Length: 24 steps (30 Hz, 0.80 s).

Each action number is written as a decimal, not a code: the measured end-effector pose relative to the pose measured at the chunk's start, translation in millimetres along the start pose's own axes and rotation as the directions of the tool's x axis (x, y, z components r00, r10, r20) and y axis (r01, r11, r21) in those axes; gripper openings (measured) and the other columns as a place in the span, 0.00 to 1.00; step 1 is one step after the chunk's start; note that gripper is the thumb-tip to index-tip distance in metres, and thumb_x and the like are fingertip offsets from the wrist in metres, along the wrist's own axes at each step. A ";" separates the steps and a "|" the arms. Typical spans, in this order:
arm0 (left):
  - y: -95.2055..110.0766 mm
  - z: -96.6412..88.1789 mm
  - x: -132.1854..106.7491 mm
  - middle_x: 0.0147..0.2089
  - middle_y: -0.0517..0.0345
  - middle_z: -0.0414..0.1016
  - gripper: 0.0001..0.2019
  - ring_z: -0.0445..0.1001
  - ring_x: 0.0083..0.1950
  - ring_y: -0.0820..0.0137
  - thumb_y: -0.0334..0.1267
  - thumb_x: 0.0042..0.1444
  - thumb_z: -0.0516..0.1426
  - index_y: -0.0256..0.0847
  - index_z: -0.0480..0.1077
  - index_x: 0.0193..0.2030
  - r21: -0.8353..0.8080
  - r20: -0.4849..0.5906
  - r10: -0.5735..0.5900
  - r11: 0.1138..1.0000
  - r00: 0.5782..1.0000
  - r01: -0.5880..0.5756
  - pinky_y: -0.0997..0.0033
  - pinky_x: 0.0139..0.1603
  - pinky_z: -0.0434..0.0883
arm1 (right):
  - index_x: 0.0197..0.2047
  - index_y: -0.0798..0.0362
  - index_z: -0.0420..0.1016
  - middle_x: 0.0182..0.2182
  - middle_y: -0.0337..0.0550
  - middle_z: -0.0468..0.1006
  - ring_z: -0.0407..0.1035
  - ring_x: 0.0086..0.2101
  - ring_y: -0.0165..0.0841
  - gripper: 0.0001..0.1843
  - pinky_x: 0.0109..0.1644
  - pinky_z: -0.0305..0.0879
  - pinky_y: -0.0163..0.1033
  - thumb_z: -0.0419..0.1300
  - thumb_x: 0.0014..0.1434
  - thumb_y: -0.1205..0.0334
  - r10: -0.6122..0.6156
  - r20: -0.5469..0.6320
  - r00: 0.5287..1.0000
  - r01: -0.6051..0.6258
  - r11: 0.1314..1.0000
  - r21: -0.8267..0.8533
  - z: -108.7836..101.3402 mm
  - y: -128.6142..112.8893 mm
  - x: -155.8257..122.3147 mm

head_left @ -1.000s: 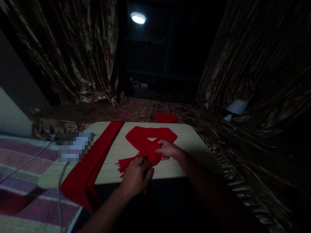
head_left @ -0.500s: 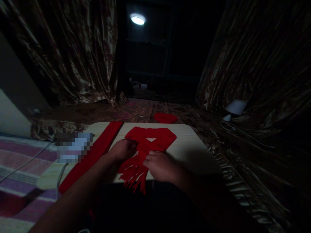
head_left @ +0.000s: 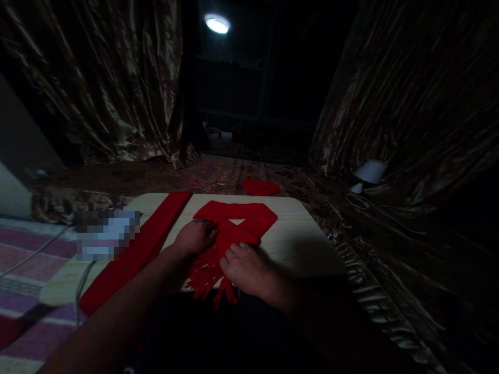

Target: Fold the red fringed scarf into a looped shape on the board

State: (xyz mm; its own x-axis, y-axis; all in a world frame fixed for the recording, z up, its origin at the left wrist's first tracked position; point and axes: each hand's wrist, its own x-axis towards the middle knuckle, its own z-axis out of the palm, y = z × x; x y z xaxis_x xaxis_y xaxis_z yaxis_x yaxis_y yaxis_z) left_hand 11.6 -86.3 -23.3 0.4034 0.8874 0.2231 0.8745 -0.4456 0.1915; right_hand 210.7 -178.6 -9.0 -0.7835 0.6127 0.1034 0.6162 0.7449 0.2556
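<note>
Since 1 s: left hand (head_left: 195, 236) moved from fringe (head_left: 206, 278) to scarf (head_left: 251, 221) crossing; right hand (head_left: 244, 267) came nearer; fingers together, flat.

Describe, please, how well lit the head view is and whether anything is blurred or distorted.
Head view: dim overall, one ceiling lamp glaring at top; wooden table and red scarf catch most light, left hand and right hand readable; a pixelated patch masks something at the table's left; curtains sink into shadow.
</note>
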 end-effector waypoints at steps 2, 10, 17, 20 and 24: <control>0.8 -1.4 -0.7 0.41 0.49 0.79 0.16 0.76 0.43 0.62 0.46 0.64 0.50 0.44 0.78 0.42 -0.007 0.001 -0.011 1.000 1.000 0.011 0.65 0.43 0.67 | 0.41 0.57 0.74 0.37 0.52 0.78 0.68 0.42 0.42 0.07 0.48 0.63 0.47 0.54 0.66 0.68 -0.005 0.010 1.000 0.005 1.000 0.006 -3.0 2.3 -1.3; 2.6 -1.2 -3.0 0.40 0.49 0.79 0.17 0.76 0.42 0.62 0.46 0.64 0.49 0.43 0.77 0.40 0.017 -0.003 0.004 1.000 1.000 -0.004 0.65 0.41 0.67 | 0.43 0.52 0.75 0.40 0.44 0.78 0.70 0.42 0.38 0.08 0.49 0.61 0.42 0.58 0.60 0.66 0.024 -0.009 1.000 -0.021 0.973 0.228 -12.8 22.0 -17.3; 7.8 -6.5 1.8 0.49 0.50 0.81 0.18 0.77 0.50 0.60 0.50 0.62 0.53 0.46 0.78 0.50 -0.085 0.008 -0.059 0.995 0.998 0.060 0.63 0.51 0.69 | 0.45 0.52 0.76 0.43 0.45 0.77 0.69 0.44 0.35 0.16 0.48 0.61 0.37 0.52 0.59 0.75 0.369 0.026 0.929 -0.362 0.896 0.256 10.6 93.7 -30.0; 6.4 -0.6 10.6 0.59 0.51 0.77 0.23 0.72 0.61 0.60 0.51 0.63 0.51 0.46 0.74 0.59 -0.173 -0.043 0.012 0.985 0.999 -0.019 0.62 0.62 0.65 | 0.45 0.52 0.76 0.45 0.45 0.77 0.70 0.45 0.34 0.17 0.48 0.61 0.36 0.53 0.58 0.76 0.288 0.065 0.956 -0.294 0.919 0.263 23.0 106.1 -30.0; -3.6 21.4 20.2 0.75 0.49 0.55 0.32 0.52 0.75 0.58 0.54 0.67 0.44 0.41 0.57 0.73 -0.143 0.082 0.077 0.988 0.994 -0.065 0.54 0.72 0.53 | 0.44 0.53 0.77 0.43 0.47 0.77 0.70 0.43 0.35 0.14 0.46 0.62 0.37 0.52 0.61 0.74 0.276 0.104 0.955 -0.292 0.937 0.191 30.1 107.6 -25.4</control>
State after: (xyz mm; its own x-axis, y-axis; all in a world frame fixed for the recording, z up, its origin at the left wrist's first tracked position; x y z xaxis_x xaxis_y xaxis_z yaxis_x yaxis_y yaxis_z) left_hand 22.3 -64.2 -39.9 0.4906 0.8569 0.1584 0.7990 -0.5149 0.3108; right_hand 299.3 -106.1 -13.1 -0.5702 0.8186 0.0695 0.8213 0.5699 0.0256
